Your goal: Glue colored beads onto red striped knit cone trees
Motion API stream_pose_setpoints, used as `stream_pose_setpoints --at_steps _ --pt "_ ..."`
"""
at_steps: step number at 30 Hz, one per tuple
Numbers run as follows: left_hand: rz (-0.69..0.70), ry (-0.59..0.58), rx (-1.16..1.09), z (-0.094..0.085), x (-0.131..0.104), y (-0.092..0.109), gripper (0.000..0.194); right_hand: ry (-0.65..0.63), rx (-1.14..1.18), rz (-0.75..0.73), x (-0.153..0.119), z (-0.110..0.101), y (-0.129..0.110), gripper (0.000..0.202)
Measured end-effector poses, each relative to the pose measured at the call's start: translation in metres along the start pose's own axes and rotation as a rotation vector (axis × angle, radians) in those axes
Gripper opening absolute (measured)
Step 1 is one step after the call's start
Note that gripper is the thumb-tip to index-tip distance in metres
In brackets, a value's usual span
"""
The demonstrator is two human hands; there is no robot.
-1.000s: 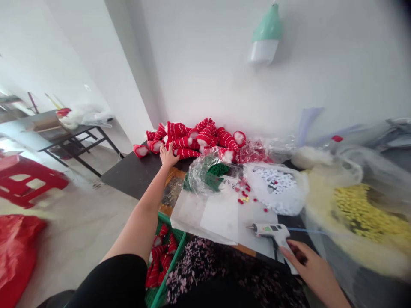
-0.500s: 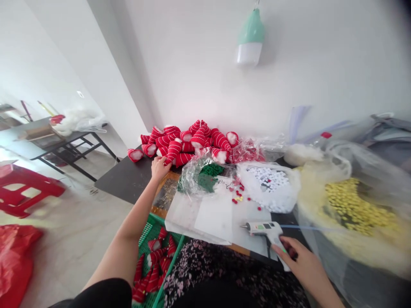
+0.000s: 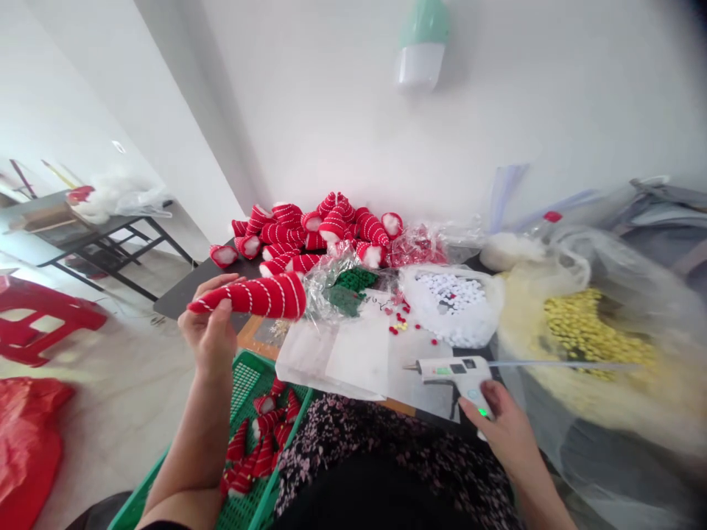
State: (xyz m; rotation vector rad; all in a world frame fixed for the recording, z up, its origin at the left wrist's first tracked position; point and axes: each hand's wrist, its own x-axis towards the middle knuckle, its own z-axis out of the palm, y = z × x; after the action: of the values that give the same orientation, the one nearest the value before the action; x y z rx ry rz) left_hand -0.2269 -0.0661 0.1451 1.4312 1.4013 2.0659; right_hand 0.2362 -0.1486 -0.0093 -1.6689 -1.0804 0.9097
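One striped cone [image 3: 255, 296] — left hand [image 3: 213, 335]

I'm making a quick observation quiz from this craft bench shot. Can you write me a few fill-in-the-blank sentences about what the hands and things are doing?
1. The left hand holds up a red cone with ____ stripes.
2. The right hand rests on the handle of the ____.
3. The basket beside the person's lap is coloured ____.
4. The bag behind the glue gun holds ____ beads.

Missing words: white; glue gun; green; white
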Motion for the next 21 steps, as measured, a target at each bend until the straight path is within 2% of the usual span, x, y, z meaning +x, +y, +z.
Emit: stream_pose_setpoints --at_steps 3,5,9,12,14,16,18,21 --pt "-0.295 -0.105 -0.218 0.037 -0.027 0.019 0.021 -0.043 0.198 0.072 -0.001 -0.002 -0.009 0.038" --pt "-0.551 -0.247 -0.266 0.072 -0.049 0.016 0.022 -0.052 0.324 0.128 -0.003 0.0 -0.017 0.039" --pt "-0.822 -0.441 -0.439 0.147 -0.093 -0.02 0.044 -0.01 0.547 0.111 -0.011 0.005 -0.036 0.039" --pt "-0.906 -0.506 -0.441 0.188 -0.118 -0.049 0.045 -0.076 0.562 0.062 -0.016 0.002 -0.043 0.036" --pt "-0.898 -0.504 -0.402 0.205 -0.127 -0.062 0.043 -0.117 0.528 0.037 -0.018 -0.003 -0.042 0.034" --pt "-0.897 -0.497 -0.398 0.213 -0.13 -0.068 0.04 -0.137 0.504 0.022 -0.02 -0.009 -0.039 0.033" --pt "-0.955 -0.526 -0.454 0.217 -0.128 -0.071 0.038 -0.144 0.503 0.02 -0.022 -0.011 -0.035 0.031" --pt "-1.049 -0.63 -0.647 0.218 -0.122 -0.071 0.038 -0.105 0.531 0.013 -0.023 -0.009 -0.032 0.029"
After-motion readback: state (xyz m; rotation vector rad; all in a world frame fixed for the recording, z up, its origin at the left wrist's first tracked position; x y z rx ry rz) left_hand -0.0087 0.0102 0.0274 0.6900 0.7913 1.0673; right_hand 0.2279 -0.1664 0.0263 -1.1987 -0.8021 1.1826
